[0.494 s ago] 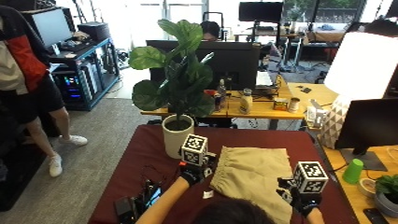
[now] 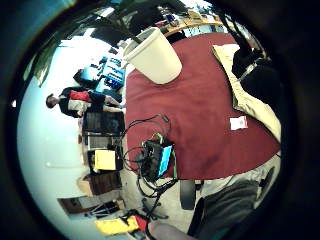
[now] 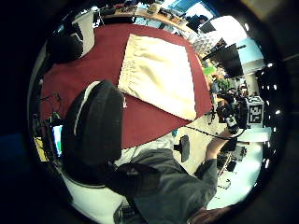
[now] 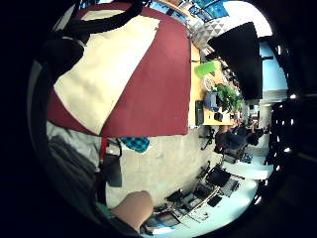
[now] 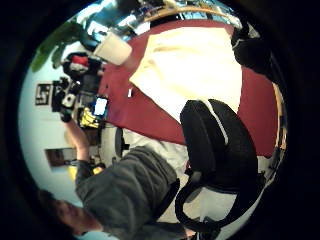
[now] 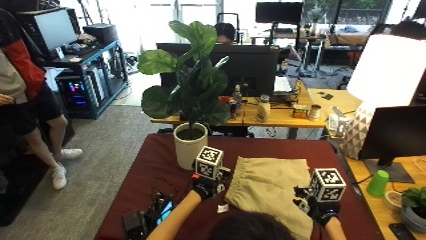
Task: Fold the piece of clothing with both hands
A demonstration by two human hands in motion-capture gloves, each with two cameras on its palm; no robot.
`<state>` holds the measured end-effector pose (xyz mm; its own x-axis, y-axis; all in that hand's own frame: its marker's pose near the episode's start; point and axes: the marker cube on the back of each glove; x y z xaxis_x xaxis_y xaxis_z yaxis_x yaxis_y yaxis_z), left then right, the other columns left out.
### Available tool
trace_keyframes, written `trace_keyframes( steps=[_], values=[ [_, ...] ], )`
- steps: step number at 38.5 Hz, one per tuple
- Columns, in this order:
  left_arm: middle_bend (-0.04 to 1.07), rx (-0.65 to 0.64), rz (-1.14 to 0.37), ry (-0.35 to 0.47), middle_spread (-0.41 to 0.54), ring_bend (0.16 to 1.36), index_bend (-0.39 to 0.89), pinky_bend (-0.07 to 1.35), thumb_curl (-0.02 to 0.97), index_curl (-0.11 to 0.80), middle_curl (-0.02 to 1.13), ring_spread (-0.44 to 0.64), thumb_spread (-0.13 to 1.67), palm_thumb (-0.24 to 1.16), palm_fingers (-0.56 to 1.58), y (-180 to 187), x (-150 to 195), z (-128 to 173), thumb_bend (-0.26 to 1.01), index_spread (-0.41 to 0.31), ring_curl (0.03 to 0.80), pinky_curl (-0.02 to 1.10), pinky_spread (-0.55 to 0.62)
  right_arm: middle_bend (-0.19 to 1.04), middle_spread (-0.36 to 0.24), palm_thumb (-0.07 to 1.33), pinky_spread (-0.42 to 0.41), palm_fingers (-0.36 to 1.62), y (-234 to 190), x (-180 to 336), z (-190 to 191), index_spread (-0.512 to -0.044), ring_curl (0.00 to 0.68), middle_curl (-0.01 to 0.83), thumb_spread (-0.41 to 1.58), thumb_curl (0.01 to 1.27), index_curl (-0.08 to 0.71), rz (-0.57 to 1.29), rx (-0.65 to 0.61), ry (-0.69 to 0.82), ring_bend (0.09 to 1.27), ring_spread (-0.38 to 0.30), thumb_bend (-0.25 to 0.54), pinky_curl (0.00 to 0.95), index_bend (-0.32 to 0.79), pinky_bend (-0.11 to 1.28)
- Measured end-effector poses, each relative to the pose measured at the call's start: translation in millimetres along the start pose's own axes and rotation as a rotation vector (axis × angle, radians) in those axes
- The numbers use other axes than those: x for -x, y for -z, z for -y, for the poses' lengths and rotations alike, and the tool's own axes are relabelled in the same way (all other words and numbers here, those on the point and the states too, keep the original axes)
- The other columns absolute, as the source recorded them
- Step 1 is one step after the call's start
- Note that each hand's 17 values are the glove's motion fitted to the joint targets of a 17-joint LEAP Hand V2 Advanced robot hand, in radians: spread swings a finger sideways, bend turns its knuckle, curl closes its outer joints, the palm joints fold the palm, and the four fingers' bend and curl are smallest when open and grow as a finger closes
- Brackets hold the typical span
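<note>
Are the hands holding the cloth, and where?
No. The left hand and right hand hover beside the cloth, gripping nothing.

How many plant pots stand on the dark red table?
1. A white plant pot stands at the far left part of the dark red table, left of the beige clothing. The person's head may hide other things near the front edge.

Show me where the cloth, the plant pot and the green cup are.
cloth (image 6: pixel 269 187): outside view, middle of the beige fabric.
plant pot (image 6: pixel 190 148): outside view, front wall of the white pot.
green cup (image 6: pixel 377 183): outside view, side of the cup.
</note>
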<state>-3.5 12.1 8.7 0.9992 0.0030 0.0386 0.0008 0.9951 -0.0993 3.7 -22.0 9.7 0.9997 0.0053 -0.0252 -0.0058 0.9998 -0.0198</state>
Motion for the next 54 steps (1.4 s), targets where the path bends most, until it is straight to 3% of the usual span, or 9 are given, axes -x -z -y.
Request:
trace_keyframes(
  steps=[12,16,22,25,29,31,43,49,54],
  values=[
    [0.11,0.295,0.08,-0.206,-0.107,0.46,0.13,0.42,0.158,0.313,0.25,-0.14,1.27,0.23,0.75,-113,-41,32,0.08,-0.165,0.334,0.35,-0.16,0.29,-0.079,0.5,0.069,0.85,-17,2,14,-0.244,0.319,0.329,1.32,0.16,0.275,0.032,0.062,-0.015,0.4,-0.089,0.282,0.27,0.13,0.2],
    [0.08,0.326,0.188,-0.197,-0.039,0.5,0.01,0.49,0.195,0.262,0.24,-0.08,1.27,0.34,0.36,-131,-60,20,0.12,-0.113,0.364,0.39,-0.09,0.28,-0.079,0.51,0.069,0.84,-31,2,6,-0.245,0.327,0.342,1.34,0.17,0.279,0.047,0.088,-0.022,0.4,-0.089,0.272,0.28,0.13,0.19],
    [0.13,0.244,0.142,-0.161,0.01,0.54,0.09,0.51,0.254,0.245,0.22,-0.01,1.29,0.49,0.25,-132,-69,10,0.17,-0.084,0.361,0.38,-0.01,0.26,-0.08,0.51,0.069,0.83,-53,-5,-4,-0.247,0.338,0.358,1.37,0.17,0.282,0.042,0.142,-0.029,0.4,-0.09,0.253,0.294,0.13,0.19],
    [0.15,0.132,0.147,-0.166,-0.013,0.58,0.1,0.53,0.285,0.24,0.23,-0.02,1.31,0.55,0.33,-156,-65,38,0.19,-0.092,0.352,0.37,-0.01,0.26,-0.081,0.51,0.07,0.82,-61,-10,-7,-0.247,0.343,0.364,1.38,0.18,0.282,0.039,0.165,-0.042,0.4,-0.091,0.241,0.3,0.13,0.2],
    [0.25,-0.038,0.182,-0.211,-0.145,0.63,0.25,0.51,0.309,0.282,0.26,-0.2,1.3,0.57,0.92,-186,-58,78,0.19,-0.169,0.328,0.33,-0.18,0.25,-0.081,0.51,0.07,0.82,-72,-15,-9,-0.247,0.349,0.374,1.39,0.18,0.281,0.046,0.181,-0.062,0.39,-0.091,0.23,0.306,0.12,0.2],
    [0.27,-0.051,0.171,-0.223,-0.179,0.62,0.27,0.44,0.317,0.301,0.28,-0.24,1.3,0.58,1.01,-182,-58,77,0.18,-0.194,0.324,0.31,-0.21,0.25,-0.079,0.52,0.07,0.82,-73,-14,-11,-0.241,0.352,0.376,1.39,0.19,0.281,0.05,0.183,-0.062,0.39,-0.091,0.225,0.309,0.13,0.2],
    [0.4,0.014,0.012,-0.321,-0.265,0.58,0.22,0.23,0.371,0.381,0.42,-0.3,1.28,0.62,1.16,-122,-66,32,0.14,-0.255,0.402,0.34,-0.28,0.24,-0.072,0.54,0.07,0.82,-81,10,-23,-0.232,0.364,0.395,1.41,0.2,0.287,0.06,0.197,-0.007,0.38,-0.084,0.196,0.319,0.13,0.19],
    [0.42,0.104,-0.039,-0.348,-0.274,0.56,0.22,0.2,0.436,0.414,0.46,-0.31,1.18,0.66,1.16,-131,-57,19,0.12,-0.266,0.416,0.34,-0.28,0.16,-0.043,0.55,0.098,0.66,-136,28,-34,-0.213,0.377,0.383,1.3,0.22,0.255,-0.131,0.314,0.032,0.39,-0.04,0.147,0.362,0.05,0.31],
    [0.41,0.194,-0.148,-0.376,-0.279,0.56,0.2,0.19,0.472,0.434,0.48,-0.31,1.14,0.67,1.16,-124,-50,-3,0.1,-0.271,0.427,0.35,-0.29,0.15,-0.043,0.63,0.08,0.64,-142,29,-35,-0.204,0.39,0.367,1.19,0.26,0.219,-0.137,0.227,0.099,0.46,-0.037,0.137,0.383,0.04,0.42]
  ],
)
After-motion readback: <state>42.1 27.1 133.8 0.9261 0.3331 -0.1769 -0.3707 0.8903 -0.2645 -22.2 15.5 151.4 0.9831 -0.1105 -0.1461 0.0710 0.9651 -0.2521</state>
